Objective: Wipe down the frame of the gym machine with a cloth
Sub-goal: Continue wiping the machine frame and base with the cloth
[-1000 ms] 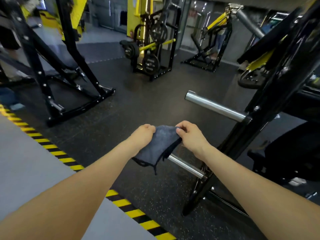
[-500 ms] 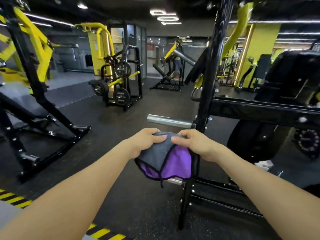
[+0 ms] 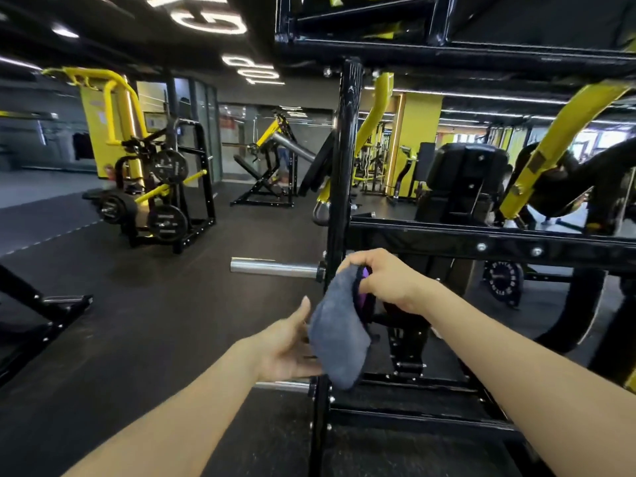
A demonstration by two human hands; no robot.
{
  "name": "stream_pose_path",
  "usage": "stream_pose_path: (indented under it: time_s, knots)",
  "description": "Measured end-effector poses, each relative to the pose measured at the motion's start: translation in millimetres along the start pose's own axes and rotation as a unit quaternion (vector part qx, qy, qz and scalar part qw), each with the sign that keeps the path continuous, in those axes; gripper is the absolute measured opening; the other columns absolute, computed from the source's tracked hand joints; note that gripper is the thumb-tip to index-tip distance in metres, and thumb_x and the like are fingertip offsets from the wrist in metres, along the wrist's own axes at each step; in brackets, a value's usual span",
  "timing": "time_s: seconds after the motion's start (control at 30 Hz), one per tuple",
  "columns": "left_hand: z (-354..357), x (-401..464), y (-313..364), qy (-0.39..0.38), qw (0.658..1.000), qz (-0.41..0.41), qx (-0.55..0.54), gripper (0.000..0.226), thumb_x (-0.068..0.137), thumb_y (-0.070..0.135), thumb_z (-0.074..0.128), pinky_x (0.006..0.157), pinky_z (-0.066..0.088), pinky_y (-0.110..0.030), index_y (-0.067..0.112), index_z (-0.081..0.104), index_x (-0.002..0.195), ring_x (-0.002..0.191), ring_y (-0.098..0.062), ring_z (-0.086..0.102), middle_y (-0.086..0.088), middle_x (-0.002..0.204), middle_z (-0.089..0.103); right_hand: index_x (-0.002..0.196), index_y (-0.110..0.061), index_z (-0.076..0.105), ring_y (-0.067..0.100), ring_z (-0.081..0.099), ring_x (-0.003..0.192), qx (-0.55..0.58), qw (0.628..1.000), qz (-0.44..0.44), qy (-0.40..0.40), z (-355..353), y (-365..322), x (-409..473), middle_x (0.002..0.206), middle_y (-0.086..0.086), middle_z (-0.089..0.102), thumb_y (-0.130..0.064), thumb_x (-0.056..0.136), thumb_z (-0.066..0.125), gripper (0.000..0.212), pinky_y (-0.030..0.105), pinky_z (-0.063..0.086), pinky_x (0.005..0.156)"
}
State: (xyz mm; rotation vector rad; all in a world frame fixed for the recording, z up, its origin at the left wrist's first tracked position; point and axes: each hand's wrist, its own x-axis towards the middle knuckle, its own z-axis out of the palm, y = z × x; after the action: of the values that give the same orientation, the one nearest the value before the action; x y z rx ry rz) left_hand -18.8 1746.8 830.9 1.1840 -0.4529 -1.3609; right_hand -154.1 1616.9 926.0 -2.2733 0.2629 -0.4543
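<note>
Right now, cloth: a grey cloth (image 3: 339, 342) with a purple underside hangs in the lower middle of the frame, just in front of the machine's black upright post (image 3: 344, 166).
Right hand: the right hand (image 3: 385, 284) pinches the cloth's top edge, fingers curled round the hem, just right of the post.
Left hand: the left hand (image 3: 289, 349) lies with fingers straight and palm turned toward the cloth, touching its left side; it grips nothing.
Frame: black tubing fills the right half of the frame, with a cross beam (image 3: 481, 242) running right from the post and lower rails (image 3: 413, 418) near the bottom edge.
Nearby parts: a chrome plate peg (image 3: 275, 266) sticks out left of the post at mid height; a second peg's stub (image 3: 282, 385) shows just under the left hand.
Step in hand, as I judge it: the cloth is being gathered or refolded before it meets the post; no wiping contact shows yet.
Risk, slipping: the cloth is held only by a pinch at one edge, so a quick swing toward the post could pull it free and drop it on the floor (image 3: 155, 321).
Risk, snagging: the loose hem could catch on the upper peg or on the bolts of the cross beam during a stroke.
Risk, knuckles: wiping the narrow post with a bunched cloth may bring bare fingers against the peg collar.
Risk, missed areas: a wadded cloth covers little, leaving the post's far face untouched.
</note>
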Motion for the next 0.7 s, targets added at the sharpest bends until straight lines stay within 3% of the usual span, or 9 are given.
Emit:
stream_pose_path:
  time_s: [0.1,0.2,0.33,0.43,0.57,0.7]
  knots:
    - [6.5,5.6,-10.5,-0.009,0.998,-0.043,-0.037,0.044,0.085,0.046,0.058,0.072,0.055,-0.03,0.005,0.071,0.092,0.081,-0.019,0.066,-0.009,0.093,0.068,0.085,-0.006,0.069,0.012,0.059,0.083,-0.053,0.997,0.028,-0.044,13.9,-2.9,11.7,0.084,0.004,0.067,0.022,0.07,0.048,0.038,0.023,0.047,0.079]
    - [-10.0,7.3,9.4,0.027,0.999,-0.024,0.026,0.024,0.096,0.025,0.052,0.064,0.048,-0.028,0.007,0.067,0.089,0.073,-0.017,0.061,-0.007,0.089,0.065,0.086,-0.006,0.069,0.014,0.06,0.088,-0.035,0.998,0.051,-0.004,16.8,-2.7,25.9,0.089,0.008,0.066,0.022,0.072,0.05,0.037,0.023,0.047,0.083]
    - [-48.7,-4.3,42.2,0.064,0.995,0.006,0.077,0.044,0.094,0.026,0.052,0.056,0.052,-0.022,0.011,0.074,0.06,0.06,-0.016,0.067,-0.005,0.072,0.072,0.081,-0.005,0.067,0.014,0.059,0.08,0.004,0.999,0.05,0.022,25.6,-6.9,44.6,0.082,0.006,0.062,0.024,0.073,0.053,0.032,0.026,0.049,0.078]
    - [-69.6,-5.5,64.1,0.061,0.994,0.041,0.076,0.024,0.095,0.024,0.052,0.065,0.045,-0.028,0.016,0.063,0.075,0.069,-0.019,0.059,-0.006,0.079,0.065,0.082,0.001,0.066,0.014,0.058,0.077,-0.014,0.998,0.055,0.015,38.4,-9.1,58.4,0.082,0.011,0.063,0.023,0.071,0.056,0.026,0.025,0.051,0.072]
    - [-89.3,-0.7,89.5,0.085,0.984,0.122,0.095,0.024,0.101,0.021,0.044,0.069,0.046,-0.031,0.018,0.048,0.078,0.071,-0.018,0.053,-0.006,0.077,0.055,0.078,-0.016,0.07,0.008,0.059,0.08,-0.14,0.987,0.058,-0.061,53.5,-13.4,74.4,0.085,0.002,0.067,0.016,0.073,0.059,0.034,0.018,0.047,0.073]
    - [-103.7,3.2,116.8,0.142,0.961,0.19,0.143,0.029,0.101,0.022,0.044,0.063,0.041,-0.029,0.017,0.044,0.072,0.07,-0.015,0.049,-0.001,0.075,0.052,0.104,-0.014,0.07,0.011,0.059,0.082,-0.27,0.951,0.081,-0.123,66.4,-18.3,87.0,0.099,-0.003,0.06,0.013,0.074,0.058,0.042,0.014,0.048,0.073]
